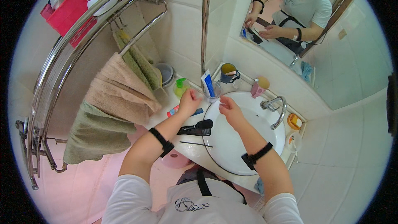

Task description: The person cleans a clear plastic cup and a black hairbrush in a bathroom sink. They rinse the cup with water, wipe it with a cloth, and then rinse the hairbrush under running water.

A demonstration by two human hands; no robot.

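My left hand [189,102] hovers over the counter with bent fingers and no visible object in it. Close by are a green pump bottle [180,91], a red-and-blue tube [173,111] and a blue flat item [198,111], both partly covered by the hand. My right hand [230,112] is above the left part of the white washbasin [248,124], fingers partly bent and apart. Between and beyond both hands stands a clear cup [216,91] with a blue-and-white tube [208,82] upright in it. A black hairbrush [203,124] lies over a black comb [199,131] near my left forearm.
A thin black stick [196,144] lies at the counter's front. Behind the basin are a dark mug [228,73], a pink cup [260,86], a chrome faucet [276,109] and an orange soap dish [293,122]. Towels [121,90] hang from a metal rack [67,59] at left.
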